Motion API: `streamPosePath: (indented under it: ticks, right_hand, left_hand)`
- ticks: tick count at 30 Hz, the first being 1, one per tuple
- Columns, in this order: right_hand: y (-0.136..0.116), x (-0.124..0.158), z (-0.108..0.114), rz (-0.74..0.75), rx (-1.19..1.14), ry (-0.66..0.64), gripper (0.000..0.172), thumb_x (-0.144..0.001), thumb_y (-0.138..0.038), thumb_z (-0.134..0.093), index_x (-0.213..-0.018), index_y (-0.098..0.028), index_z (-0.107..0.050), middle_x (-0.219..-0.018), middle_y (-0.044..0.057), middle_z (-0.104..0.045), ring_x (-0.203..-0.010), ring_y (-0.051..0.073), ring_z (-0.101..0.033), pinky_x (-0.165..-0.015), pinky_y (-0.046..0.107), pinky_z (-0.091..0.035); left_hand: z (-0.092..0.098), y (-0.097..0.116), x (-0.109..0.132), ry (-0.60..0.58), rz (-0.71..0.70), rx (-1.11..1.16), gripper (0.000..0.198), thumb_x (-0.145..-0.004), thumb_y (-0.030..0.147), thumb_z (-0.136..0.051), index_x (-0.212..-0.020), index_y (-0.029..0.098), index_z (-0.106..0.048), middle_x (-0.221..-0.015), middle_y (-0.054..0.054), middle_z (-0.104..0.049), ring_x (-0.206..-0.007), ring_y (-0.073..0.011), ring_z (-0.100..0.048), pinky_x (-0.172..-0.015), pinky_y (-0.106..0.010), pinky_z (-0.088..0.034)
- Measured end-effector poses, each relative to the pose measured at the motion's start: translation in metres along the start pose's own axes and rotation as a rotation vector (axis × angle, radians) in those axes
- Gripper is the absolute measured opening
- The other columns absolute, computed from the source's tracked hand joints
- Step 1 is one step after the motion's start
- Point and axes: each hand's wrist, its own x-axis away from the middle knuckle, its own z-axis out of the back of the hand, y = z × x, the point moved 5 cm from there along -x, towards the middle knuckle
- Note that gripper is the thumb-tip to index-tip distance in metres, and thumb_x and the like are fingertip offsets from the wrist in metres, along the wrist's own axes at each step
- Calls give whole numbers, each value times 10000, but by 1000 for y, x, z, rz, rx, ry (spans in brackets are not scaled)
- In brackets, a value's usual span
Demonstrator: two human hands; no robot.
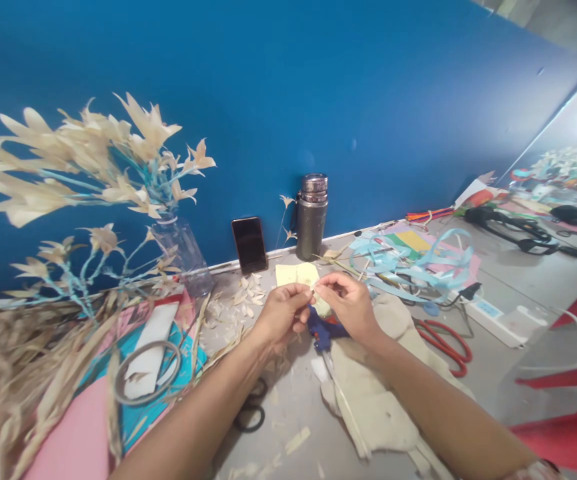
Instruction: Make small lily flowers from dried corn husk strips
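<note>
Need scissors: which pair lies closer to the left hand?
The black-handled scissors, beside the left forearm below the left hand, which pinches a pale piece with the right hand. The red-handled scissors lie farther, right of the cloth.

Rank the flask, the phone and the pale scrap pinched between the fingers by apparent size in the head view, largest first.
1. flask
2. phone, somewhat smaller; it stands by the same wall
3. scrap, clearly the smallest, though nearest the camera
</note>
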Motion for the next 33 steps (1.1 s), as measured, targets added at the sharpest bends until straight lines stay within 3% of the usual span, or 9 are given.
streamPosePath:
  ticks: [5, 12, 19, 33]
  right_hand:
    - [-4, 2, 0, 82, 58, 24, 94, -831, -289, -669, -802, -202, -693, -738, 1, -634, -577, 122, -498, -549, 254, -408]
    - [-20, 10, 1, 349, 152, 120, 98, -863, -183, -619, -800, -214, -687, -780, 20, -615, -653, 143, -534, -582, 269, -425]
    - [-14, 8, 4, 272, 86, 94, 72, -869, -231, -637, -800, -216, -655, -762, 4, -597, -637, 139, -532, -580, 272, -420]
    - [-13, 8, 5, 252, 121, 93, 20, -848, -207, -634, -832, -218, -636, -785, -6, -594, -621, 125, -523, -605, 262, -436]
  left_hand:
    - [-3, -4, 0, -44, -37, -35, 328, -734, 400, -765, -696, 158, -547, -420, 37, -478, -337, -46, -320, -332, -159, -199]
    - [-7, -6, 1, -167, 45, 204, 291, -710, 264, -813, -717, 129, -554, -460, 62, -436, -377, -12, -285, -347, -115, -154]
    - [-7, -3, 3, -150, 5, 286, 304, -688, 188, -836, -803, 139, -558, -698, 24, -573, -431, -6, -366, -346, -108, -181]
    - [-8, 4, 5, -74, -147, -9, 303, -702, 343, -806, -764, 161, -572, -623, 29, -580, -388, -41, -402, -333, -155, -252]
